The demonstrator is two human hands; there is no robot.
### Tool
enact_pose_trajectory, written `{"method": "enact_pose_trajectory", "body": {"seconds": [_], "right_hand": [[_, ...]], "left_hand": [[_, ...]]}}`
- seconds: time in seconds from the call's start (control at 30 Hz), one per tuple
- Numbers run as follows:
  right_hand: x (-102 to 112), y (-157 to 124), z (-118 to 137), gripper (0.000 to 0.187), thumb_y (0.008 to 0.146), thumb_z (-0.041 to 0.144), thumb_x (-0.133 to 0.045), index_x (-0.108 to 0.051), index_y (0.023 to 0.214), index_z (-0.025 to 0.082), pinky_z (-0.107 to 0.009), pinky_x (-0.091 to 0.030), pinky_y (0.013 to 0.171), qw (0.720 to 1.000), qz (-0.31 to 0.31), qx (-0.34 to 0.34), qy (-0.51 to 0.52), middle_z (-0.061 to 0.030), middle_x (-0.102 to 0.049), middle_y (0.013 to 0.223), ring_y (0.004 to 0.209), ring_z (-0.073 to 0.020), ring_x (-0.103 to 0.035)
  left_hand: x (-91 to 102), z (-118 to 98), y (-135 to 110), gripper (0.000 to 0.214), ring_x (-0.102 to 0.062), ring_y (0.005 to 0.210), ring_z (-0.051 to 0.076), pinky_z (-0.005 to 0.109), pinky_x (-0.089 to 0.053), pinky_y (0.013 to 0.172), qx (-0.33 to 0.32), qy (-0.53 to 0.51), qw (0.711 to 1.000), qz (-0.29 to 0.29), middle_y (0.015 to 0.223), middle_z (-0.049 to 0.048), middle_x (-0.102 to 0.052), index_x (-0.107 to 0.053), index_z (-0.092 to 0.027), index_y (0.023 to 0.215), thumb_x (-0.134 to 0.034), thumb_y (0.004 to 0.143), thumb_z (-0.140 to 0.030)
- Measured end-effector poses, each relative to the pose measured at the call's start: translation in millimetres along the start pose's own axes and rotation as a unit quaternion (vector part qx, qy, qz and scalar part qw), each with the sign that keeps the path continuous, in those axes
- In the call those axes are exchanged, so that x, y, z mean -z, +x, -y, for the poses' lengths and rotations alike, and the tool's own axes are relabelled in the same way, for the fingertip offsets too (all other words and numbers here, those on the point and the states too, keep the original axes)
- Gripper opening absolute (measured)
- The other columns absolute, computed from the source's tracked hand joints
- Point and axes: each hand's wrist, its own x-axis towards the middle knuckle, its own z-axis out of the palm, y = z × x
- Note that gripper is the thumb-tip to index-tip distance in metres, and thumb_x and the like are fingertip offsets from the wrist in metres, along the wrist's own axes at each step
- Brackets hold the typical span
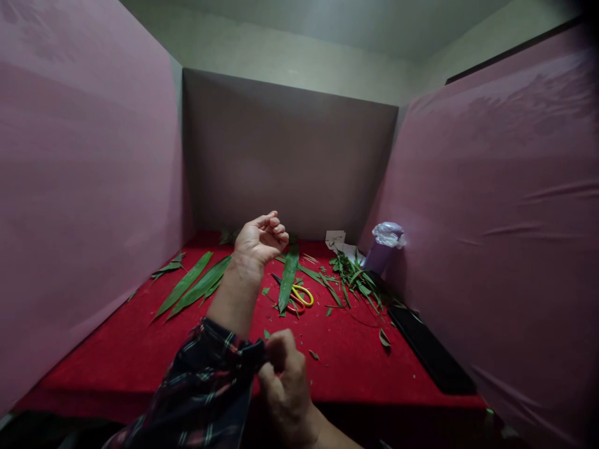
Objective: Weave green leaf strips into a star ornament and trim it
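My left hand [262, 237] is raised over the red-covered table, palm up, its fingers curled in loosely with nothing visible in them. My right hand [287, 377] pinches the cuff of the dark plaid left sleeve [210, 368], which sits pushed up along the forearm. Beyond the hands lie scissors [299, 298] with one yellow and one red handle loop. A long green leaf [289, 277] lies across part of them. Two more long leaves [201, 284] lie to the left of my forearm, partly hidden behind it.
A heap of green stems and leaves [353, 274] lies at the right. Behind it stand a purple container [380, 252] with clear plastic on top and a white card [335, 239]. A flat black object [430, 349] lies along the right edge. Pink-covered panels [88, 174] flank the table [346, 368].
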Motion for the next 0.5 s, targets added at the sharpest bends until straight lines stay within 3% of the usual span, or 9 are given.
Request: {"method": "enact_pose_trajectory", "body": {"seconds": [0.07,0.2,0.3,0.4,0.5], "right_hand": [[5,-3,3,0.012,0.076,0.011,-0.040,-0.042,0.082,0.021,-0.022,-0.036,0.051,0.999,-0.028,-0.019,0.009,0.0044,-0.043,0.064,0.055,-0.0113,-0.043],[15,1,26,0.021,0.079,0.009,-0.040,-0.049,0.095,0.018,-0.032,-0.043,0.075,0.992,-0.022,0.109,-0.056,-0.0074,-0.051,0.096,0.090,-0.0188,-0.051],[12,19,49,0.021,0.085,0.014,-0.040,-0.049,0.103,0.017,-0.032,-0.043,0.079,0.987,-0.030,0.133,-0.088,-0.0082,-0.051,0.100,0.093,-0.0186,-0.051],[2,39,68,0.015,0.084,0.029,-0.052,-0.055,0.093,0.017,-0.035,-0.042,0.076,0.975,0.000,0.058,-0.215,-0.0062,-0.055,0.089,0.084,-0.0206,-0.052],[-5,49,82,0.027,0.072,0.042,-0.067,-0.055,0.078,0.018,-0.035,-0.042,0.072,0.953,0.040,-0.007,-0.299,-0.0045,-0.057,0.084,0.080,-0.0219,-0.052]], "left_hand": [[5.5,9,6,0.014,-0.048,0.046,0.010,0.025,-0.042,0.056,-0.033,0.095,0.994,-0.047,0.049,-0.0037,-0.045,-0.050,-0.018,0.065,-0.042,0.076,-0.015],[9.4,38,8,0.010,-0.060,0.072,0.022,0.033,-0.039,0.070,-0.108,0.282,0.947,-0.113,0.061,0.0044,-0.060,-0.056,-0.019,0.072,-0.046,0.074,-0.018],[-0.4,63,-2,0.011,-0.058,0.089,0.030,0.043,-0.031,0.083,-0.171,0.429,0.884,-0.070,0.069,0.0138,-0.065,-0.060,-0.017,0.068,-0.050,0.072,-0.014],[-13.5,84,-10,0.017,-0.056,0.092,0.032,0.047,-0.026,0.086,-0.229,0.533,0.815,0.002,0.077,0.0202,-0.066,-0.064,-0.012,0.070,-0.047,0.073,-0.008],[-19.6,98,-10,0.023,-0.056,0.089,0.031,0.048,-0.026,0.083,-0.264,0.603,0.751,0.062,0.077,0.0227,-0.066,-0.066,-0.008,0.070,-0.044,0.074,-0.003]]}}
